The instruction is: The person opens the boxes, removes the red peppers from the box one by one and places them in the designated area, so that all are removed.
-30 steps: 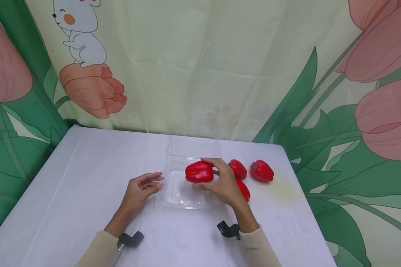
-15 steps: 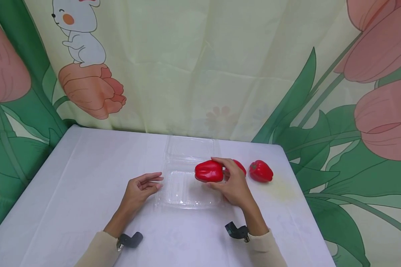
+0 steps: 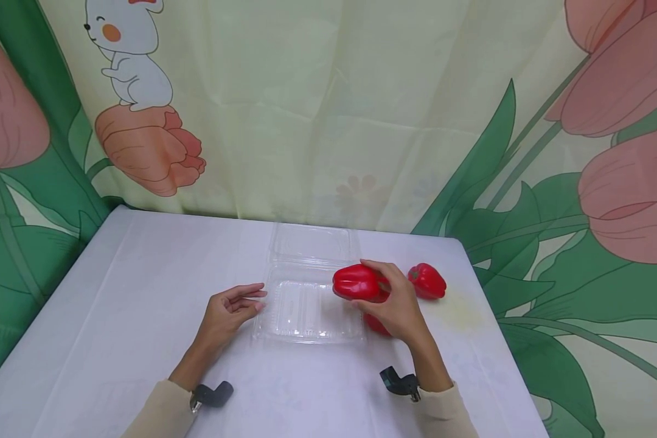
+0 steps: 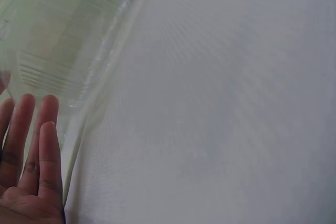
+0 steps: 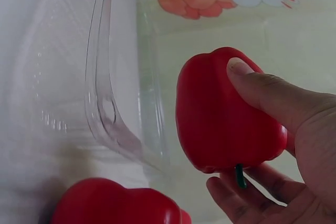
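My right hand grips a red bell pepper between thumb and fingers, above the right side of a clear plastic clamshell container. Its green stem shows in the right wrist view, pointing toward the palm side. The container lies with its lid folded back toward the curtain. At the container's left edge is my left hand, fingers extended and loosely bent, holding nothing; whether the fingertips touch the plastic I cannot tell. Partly hidden by the right hand, another red pepper lies beside the container.
One more red bell pepper rests on the white-covered table farther right. A yellowish patch marks the cloth near it. A printed curtain hangs behind the table's back edge. Each wrist wears a small black camera.
My right hand has shifted right with the bell pepper, from over the container's middle toward its right edge, now covering more of the peppers behind it. The left hand stays put.
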`<action>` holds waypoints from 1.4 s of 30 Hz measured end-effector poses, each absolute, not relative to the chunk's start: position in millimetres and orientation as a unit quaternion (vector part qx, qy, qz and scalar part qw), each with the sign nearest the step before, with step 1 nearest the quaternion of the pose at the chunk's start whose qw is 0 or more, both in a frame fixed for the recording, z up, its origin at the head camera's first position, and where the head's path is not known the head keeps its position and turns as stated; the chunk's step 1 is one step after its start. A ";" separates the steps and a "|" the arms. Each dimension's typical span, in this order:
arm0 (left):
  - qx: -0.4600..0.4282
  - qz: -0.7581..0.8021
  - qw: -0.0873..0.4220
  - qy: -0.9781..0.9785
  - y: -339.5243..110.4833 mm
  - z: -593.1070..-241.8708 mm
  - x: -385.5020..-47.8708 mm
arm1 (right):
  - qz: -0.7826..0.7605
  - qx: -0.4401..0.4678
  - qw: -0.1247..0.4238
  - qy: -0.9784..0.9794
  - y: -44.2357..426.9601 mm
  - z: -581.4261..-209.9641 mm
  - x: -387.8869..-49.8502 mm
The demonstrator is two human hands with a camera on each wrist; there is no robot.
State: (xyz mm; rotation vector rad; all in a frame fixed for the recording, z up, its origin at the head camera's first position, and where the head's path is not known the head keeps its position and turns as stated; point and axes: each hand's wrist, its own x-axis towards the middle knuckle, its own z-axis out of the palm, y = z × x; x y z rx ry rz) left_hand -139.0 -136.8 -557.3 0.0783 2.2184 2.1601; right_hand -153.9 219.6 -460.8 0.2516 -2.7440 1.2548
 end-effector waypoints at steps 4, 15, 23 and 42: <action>0.027 0.701 0.023 0.712 -137.0 -556.5 -138.3 | 0.410 0.071 0.056 -0.907 226.0 -460.2 -152.6; 0.030 0.699 0.021 0.714 -136.9 -556.3 -138.2 | 0.414 0.047 0.059 -0.907 241.9 -459.8 -149.3; 0.033 0.709 0.022 0.704 -137.5 -557.3 -139.4 | 0.423 0.021 0.064 -0.904 253.6 -458.0 -146.6; 0.030 0.707 0.022 0.706 -136.7 -558.2 -140.4 | 0.426 0.015 0.098 -0.899 289.5 -463.0 -140.8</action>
